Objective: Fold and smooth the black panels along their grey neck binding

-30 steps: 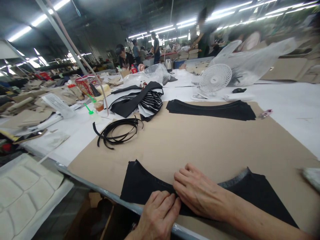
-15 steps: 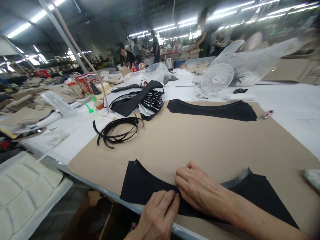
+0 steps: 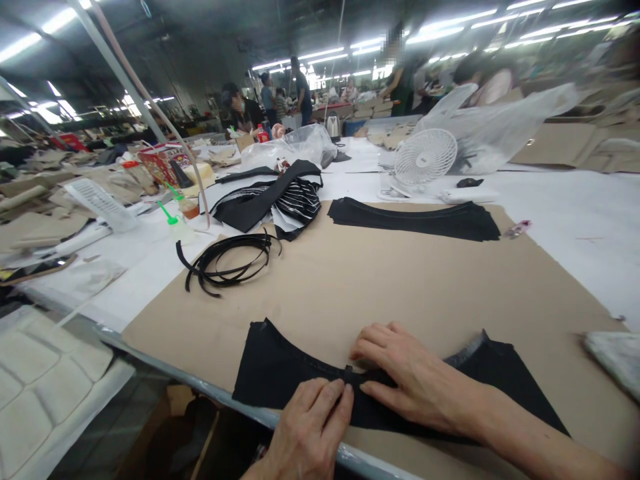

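Observation:
A black, fabric-like panel (image 3: 280,370) with a curved upper edge lies on the tan sheet (image 3: 400,280) close to me. A folded strip runs along its curve, and a greyish stretch shows at the right end. My left hand (image 3: 320,417) pinches the panel's edge near the middle of the curve, where a small black tab (image 3: 349,371) sticks up by the fingertips. Just to the right, my right hand (image 3: 407,373) rests over the panel, thumb and fingers apart, thumb touching the black surface. My right forearm covers part of the panel.
Behind lie a stack of black curved panels (image 3: 415,220), coiled black strips (image 3: 227,263) and a pile of black pieces with white edges (image 3: 270,197). A white fan (image 3: 425,157), green-tipped bottles (image 3: 173,223) and plastic bags (image 3: 520,127) stand farther back. People work beyond. The table edge (image 3: 200,380) is near.
My right hand has opened from a pinch beside the left, its thumb now spread from the fingers. The small tab has come into sight. My left hand keeps its pinch; the view has shifted slightly.

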`<action>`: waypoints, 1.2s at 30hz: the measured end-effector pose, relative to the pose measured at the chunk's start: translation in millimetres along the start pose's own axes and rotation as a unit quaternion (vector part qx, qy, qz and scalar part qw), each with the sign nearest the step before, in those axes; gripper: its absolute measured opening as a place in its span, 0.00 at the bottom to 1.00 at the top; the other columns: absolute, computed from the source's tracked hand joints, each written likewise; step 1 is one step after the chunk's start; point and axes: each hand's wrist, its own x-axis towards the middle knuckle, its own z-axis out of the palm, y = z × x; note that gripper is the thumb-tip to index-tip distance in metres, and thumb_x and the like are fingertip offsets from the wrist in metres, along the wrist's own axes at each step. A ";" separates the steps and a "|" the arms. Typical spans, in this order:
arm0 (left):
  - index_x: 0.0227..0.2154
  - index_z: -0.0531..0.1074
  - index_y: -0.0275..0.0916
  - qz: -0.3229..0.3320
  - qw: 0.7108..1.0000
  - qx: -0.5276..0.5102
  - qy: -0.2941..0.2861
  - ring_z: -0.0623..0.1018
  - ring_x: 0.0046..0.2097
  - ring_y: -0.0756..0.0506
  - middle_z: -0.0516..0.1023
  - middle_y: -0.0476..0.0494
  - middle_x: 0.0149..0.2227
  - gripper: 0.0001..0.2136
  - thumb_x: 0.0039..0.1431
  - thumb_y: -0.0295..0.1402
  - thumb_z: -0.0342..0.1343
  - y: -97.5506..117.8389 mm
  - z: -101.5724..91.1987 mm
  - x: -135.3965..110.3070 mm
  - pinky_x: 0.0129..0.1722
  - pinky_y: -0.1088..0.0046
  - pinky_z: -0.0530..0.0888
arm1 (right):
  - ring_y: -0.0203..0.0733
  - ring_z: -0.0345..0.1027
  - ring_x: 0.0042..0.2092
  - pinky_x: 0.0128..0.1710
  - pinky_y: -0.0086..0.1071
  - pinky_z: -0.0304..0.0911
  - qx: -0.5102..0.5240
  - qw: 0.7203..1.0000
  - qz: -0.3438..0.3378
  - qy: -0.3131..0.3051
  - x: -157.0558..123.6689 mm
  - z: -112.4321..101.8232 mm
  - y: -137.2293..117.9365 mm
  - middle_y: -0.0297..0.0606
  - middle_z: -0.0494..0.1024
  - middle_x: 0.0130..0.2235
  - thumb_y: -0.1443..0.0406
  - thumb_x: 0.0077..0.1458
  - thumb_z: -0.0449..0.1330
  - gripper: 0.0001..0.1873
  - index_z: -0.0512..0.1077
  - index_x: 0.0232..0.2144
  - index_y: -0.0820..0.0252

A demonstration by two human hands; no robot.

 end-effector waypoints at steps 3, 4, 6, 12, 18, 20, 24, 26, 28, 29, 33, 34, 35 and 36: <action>0.48 0.71 0.24 -0.007 1.000 -0.003 -0.003 0.71 0.43 0.42 0.73 0.31 0.42 0.19 0.61 0.24 0.40 1.0 -0.3 -0.3 0.40 0.67 0.71 | 0.43 0.61 0.42 0.45 0.39 0.51 -0.065 0.997 -0.026 -0.011 0.3 5.4 -5.2 0.35 0.70 0.38 0.69 0.54 0.58 0.05 0.65 0.34 0.58; 0.48 0.71 0.24 -0.009 1.000 -0.003 -0.002 0.71 0.44 0.42 0.73 0.30 0.43 0.18 0.61 0.24 0.40 1.2 -0.4 -0.2 0.41 0.67 0.71 | 0.43 0.61 0.41 0.45 0.39 0.51 -0.082 0.996 -0.034 -0.011 0.9 7.4 -5.6 0.36 0.69 0.38 0.69 0.56 0.57 0.03 0.65 0.33 0.58; 0.48 0.72 0.26 -0.012 1.000 -0.001 -0.003 0.71 0.44 0.42 0.73 0.30 0.44 0.18 0.62 0.24 0.41 1.4 -0.7 0.1 0.41 0.67 0.71 | 0.42 0.60 0.39 0.44 0.40 0.51 -0.110 0.992 -0.056 -0.011 2.2 10.6 -5.0 0.36 0.69 0.37 0.69 0.58 0.54 0.02 0.64 0.33 0.58; 0.53 0.68 0.24 -0.004 1.000 -0.009 -0.024 0.71 0.44 0.42 0.74 0.30 0.45 0.20 0.63 0.26 0.39 0.6 -1.2 0.5 0.42 0.67 0.71 | 0.41 0.58 0.36 0.46 0.41 0.50 -0.169 0.978 -0.121 -0.011 4.2 15.1 -2.5 0.36 0.68 0.34 0.70 0.61 0.49 0.07 0.63 0.31 0.59; 0.52 0.69 0.24 0.003 1.000 -0.009 -0.027 0.70 0.45 0.42 0.74 0.30 0.46 0.20 0.63 0.26 0.40 -0.3 -1.4 -1.2 0.42 0.68 0.70 | 0.40 0.59 0.36 0.45 0.39 0.50 -0.143 0.985 -0.096 -0.003 8.5 16.6 1.3 0.36 0.68 0.34 0.72 0.60 0.49 0.08 0.63 0.30 0.59; 0.52 0.69 0.24 0.003 1.000 -0.010 -0.026 0.70 0.45 0.42 0.74 0.32 0.46 0.20 0.64 0.27 0.39 -0.5 -1.9 -1.0 0.43 0.68 0.70 | 0.40 0.60 0.36 0.44 0.38 0.51 -0.126 0.990 -0.063 0.018 8.6 14.8 3.5 0.36 0.68 0.34 0.73 0.60 0.49 0.08 0.64 0.30 0.59; 0.51 0.71 0.25 0.001 1.000 -0.005 -0.015 0.70 0.44 0.42 0.75 0.34 0.46 0.20 0.64 0.27 0.38 -0.6 -2.6 -0.1 0.42 0.68 0.69 | 0.40 0.61 0.37 0.43 0.38 0.51 -0.076 0.996 -0.029 0.042 5.2 5.0 1.1 0.36 0.69 0.36 0.74 0.60 0.49 0.08 0.64 0.32 0.59; 0.51 0.71 0.26 -0.001 1.000 -0.001 -0.013 0.70 0.44 0.42 0.75 0.33 0.46 0.20 0.64 0.27 0.38 -0.5 -1.9 -0.4 0.42 0.68 0.69 | 0.41 0.61 0.39 0.44 0.38 0.51 -0.055 0.997 -0.030 0.036 3.1 0.7 -3.2 0.36 0.70 0.38 0.73 0.60 0.52 0.06 0.65 0.34 0.59; 0.51 0.70 0.26 -0.001 1.000 0.004 -0.016 0.70 0.44 0.43 0.74 0.33 0.46 0.20 0.64 0.27 0.39 -0.2 -0.2 -1.5 0.42 0.68 0.69 | 0.42 0.61 0.41 0.45 0.38 0.51 -0.056 0.998 -0.024 0.031 2.4 0.3 -6.3 0.36 0.70 0.39 0.71 0.59 0.55 0.03 0.66 0.35 0.58; 0.52 0.70 0.27 -0.001 1.000 0.007 -0.021 0.70 0.44 0.43 0.74 0.32 0.46 0.20 0.64 0.27 0.39 0.0 1.0 -2.3 0.43 0.68 0.70 | 0.43 0.61 0.41 0.45 0.38 0.51 -0.063 0.997 -0.020 0.028 2.8 1.7 -6.8 0.36 0.70 0.39 0.70 0.58 0.57 0.02 0.66 0.34 0.58; 0.52 0.69 0.26 -0.007 1.000 0.005 -0.009 0.70 0.44 0.42 0.73 0.32 0.44 0.21 0.63 0.27 0.37 1.3 5.1 -4.3 0.43 0.66 0.69 | 0.43 0.60 0.41 0.43 0.39 0.51 -0.104 0.994 -0.004 0.044 7.2 12.3 -3.7 0.36 0.70 0.38 0.70 0.58 0.56 0.03 0.66 0.33 0.58; 0.52 0.69 0.26 -0.009 1.000 0.003 -0.004 0.70 0.44 0.42 0.73 0.32 0.44 0.21 0.64 0.27 0.37 1.5 5.2 -4.1 0.43 0.66 0.69 | 0.43 0.60 0.41 0.43 0.39 0.51 -0.110 0.992 0.003 0.057 8.2 14.5 -3.1 0.37 0.69 0.38 0.71 0.58 0.56 0.03 0.66 0.33 0.59; 0.52 0.69 0.26 -0.010 1.000 0.003 0.000 0.70 0.44 0.43 0.73 0.32 0.44 0.20 0.64 0.27 0.37 1.6 4.7 -3.6 0.43 0.66 0.69 | 0.44 0.60 0.41 0.43 0.39 0.50 -0.114 0.991 0.007 0.071 8.8 15.9 -3.3 0.38 0.69 0.39 0.72 0.57 0.56 0.04 0.66 0.34 0.59; 0.51 0.70 0.26 -0.008 1.000 0.003 -0.001 0.70 0.44 0.43 0.74 0.33 0.44 0.20 0.64 0.27 0.38 1.5 3.8 -2.9 0.43 0.67 0.69 | 0.44 0.60 0.41 0.43 0.39 0.50 -0.113 0.990 0.006 0.082 8.9 16.7 -4.3 0.39 0.69 0.39 0.72 0.57 0.55 0.04 0.66 0.34 0.59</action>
